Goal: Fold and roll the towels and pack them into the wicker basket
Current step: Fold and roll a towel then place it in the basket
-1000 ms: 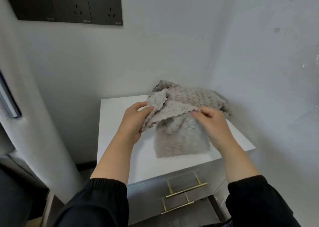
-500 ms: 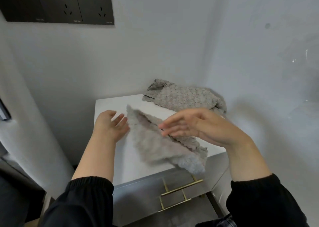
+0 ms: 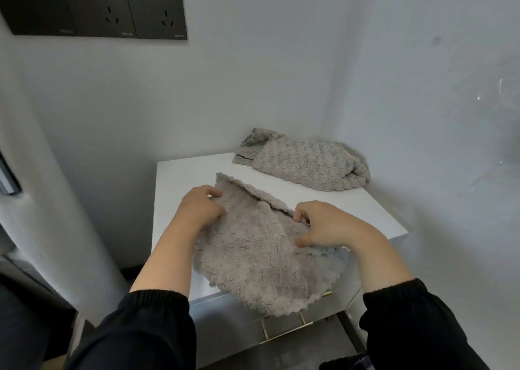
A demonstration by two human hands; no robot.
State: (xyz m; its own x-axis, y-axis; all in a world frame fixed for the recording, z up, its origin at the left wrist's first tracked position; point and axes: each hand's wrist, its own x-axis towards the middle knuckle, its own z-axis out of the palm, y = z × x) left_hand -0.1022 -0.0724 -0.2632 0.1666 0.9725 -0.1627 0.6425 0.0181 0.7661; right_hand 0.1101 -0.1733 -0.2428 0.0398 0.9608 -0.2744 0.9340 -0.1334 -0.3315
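Observation:
A grey fluffy towel (image 3: pixel 253 260) lies spread on the white cabinet top (image 3: pixel 180 178), its near edge hanging over the front. My left hand (image 3: pixel 201 207) pinches the towel's upper left corner. My right hand (image 3: pixel 326 224) grips its upper right edge with curled fingers. A second grey towel (image 3: pixel 304 162), bumpy in texture, lies crumpled at the back right of the cabinet top, against the wall. No wicker basket is in view.
The cabinet stands in a corner, with walls behind and to the right. Below its top are drawers with brass handles (image 3: pixel 285 331). Dark wall sockets (image 3: pixel 112 9) sit high on the left. A pale column (image 3: pixel 42 200) rises at the left.
Both hands lifted one towel off the pile, swung it toward me and laid it flat on the cabinet front. They now hold its far edge; the other towel stayed at the back.

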